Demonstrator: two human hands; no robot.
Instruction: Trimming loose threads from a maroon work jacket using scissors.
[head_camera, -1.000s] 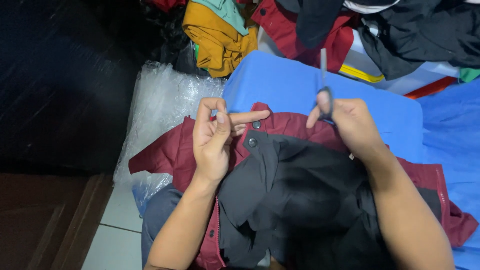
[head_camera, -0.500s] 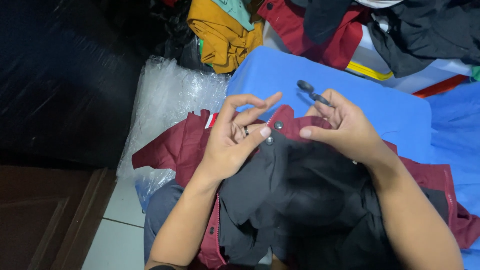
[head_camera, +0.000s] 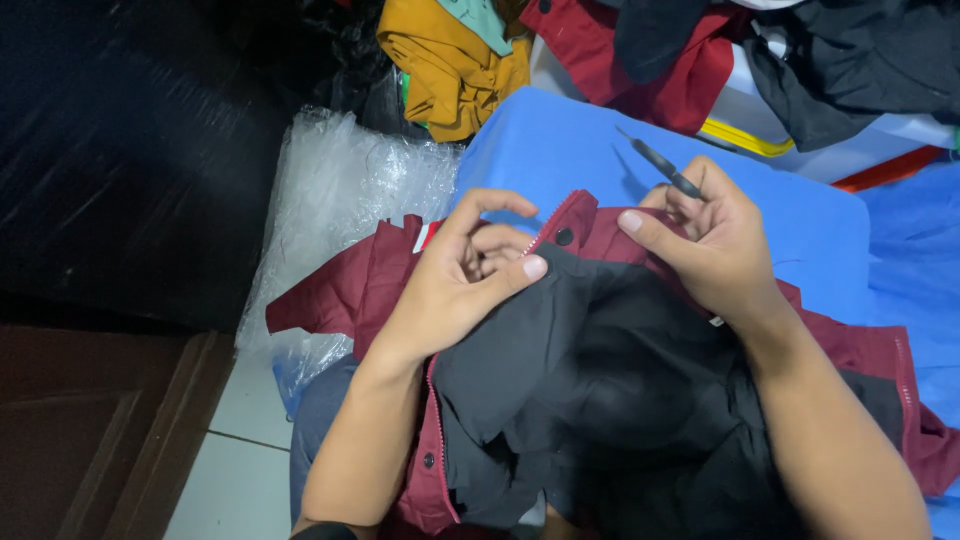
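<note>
A maroon and black jacket (head_camera: 590, 390) lies across my lap, its collar and zipper toward a blue cloth (head_camera: 590, 160). My left hand (head_camera: 465, 280) pinches the black fabric at the collar edge, thumb on top, beside a black snap button (head_camera: 565, 237). My right hand (head_camera: 715, 250) rests on the jacket's collar to the right and holds small dark scissors (head_camera: 660, 167), whose blades point up and left over the blue cloth.
A clear plastic bag (head_camera: 340, 200) lies to the left of the jacket. A heap of clothes, mustard (head_camera: 450, 60), red (head_camera: 650, 70) and black (head_camera: 850, 60), fills the top. A dark wooden panel (head_camera: 90, 440) and white floor tiles (head_camera: 230, 470) lie at lower left.
My right hand came down from holding the scissors upright and now rests on the collar with the blades tilted. My left hand closed from spread fingers into a pinch on the fabric.
</note>
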